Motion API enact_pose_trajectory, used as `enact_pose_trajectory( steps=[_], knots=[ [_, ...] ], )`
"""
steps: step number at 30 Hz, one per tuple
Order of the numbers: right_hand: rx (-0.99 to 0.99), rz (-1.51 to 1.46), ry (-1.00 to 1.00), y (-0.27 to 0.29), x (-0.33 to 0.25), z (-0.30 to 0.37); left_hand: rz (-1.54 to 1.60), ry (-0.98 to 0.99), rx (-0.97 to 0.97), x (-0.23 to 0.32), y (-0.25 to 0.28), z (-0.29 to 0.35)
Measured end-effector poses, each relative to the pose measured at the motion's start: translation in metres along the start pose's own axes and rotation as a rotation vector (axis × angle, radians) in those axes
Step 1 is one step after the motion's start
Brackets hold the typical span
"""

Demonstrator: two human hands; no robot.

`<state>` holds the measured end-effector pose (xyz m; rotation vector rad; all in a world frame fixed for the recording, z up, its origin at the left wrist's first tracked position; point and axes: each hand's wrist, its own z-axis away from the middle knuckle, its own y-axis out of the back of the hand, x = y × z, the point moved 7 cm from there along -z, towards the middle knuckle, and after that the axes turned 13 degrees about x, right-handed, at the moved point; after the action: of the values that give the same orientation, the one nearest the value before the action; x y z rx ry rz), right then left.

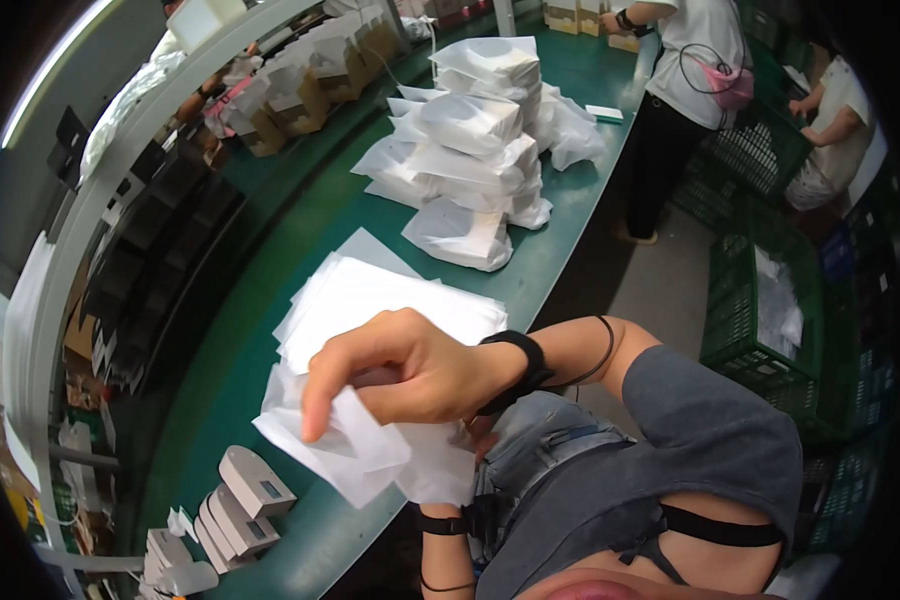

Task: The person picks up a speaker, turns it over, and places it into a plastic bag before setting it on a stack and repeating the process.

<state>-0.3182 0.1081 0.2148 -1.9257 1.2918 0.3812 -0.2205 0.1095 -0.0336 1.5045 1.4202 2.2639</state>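
My right hand [395, 370] is closed, with thumb and index finger on the edge of a thin white translucent bag [340, 455]. Under my right wrist, the bag's folds cover most of my left hand [481, 440]. Only a bit of the left hand shows at the bag's edge, so its grip is hidden; the left forearm with a black wristband rises from the lower edge. Just beyond my right hand lies a stack of flat white bags [370, 300] on the green table. Grey-white boxes [242, 510] with rounded ends stand near the bag on the left.
Farther along the green table [565, 235], wrapped white packages [480, 150] are piled high. Open cartons [300, 100] line a shelf behind a grey metal frame [140, 130]. Two people work at the upper right, beside green plastic crates [760, 320] on the floor.
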Motion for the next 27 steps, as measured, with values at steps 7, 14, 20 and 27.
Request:
enact_pose_trajectory(
  steps=[7, 14, 20, 27],
  knots=[
    [0.545, -0.006, -0.410, 0.101, 0.025, 0.031, 0.979, -0.143, 0.763, 0.031, 0.110, 0.042],
    [-0.436, 0.708, -0.776, 0.098, 0.105, 0.120, 0.049, -0.590, 0.194, 0.117, 0.102, 0.028],
    [0.281, 0.033, -1.309, 0.110, 0.097, 0.127, 0.868, 0.135, 0.439, 0.025, 0.132, -0.007],
    [0.149, 0.233, -1.167, 0.097, 0.102, 0.120, 0.790, 0.164, 0.581, 0.006, 0.132, -0.017]
  ],
)
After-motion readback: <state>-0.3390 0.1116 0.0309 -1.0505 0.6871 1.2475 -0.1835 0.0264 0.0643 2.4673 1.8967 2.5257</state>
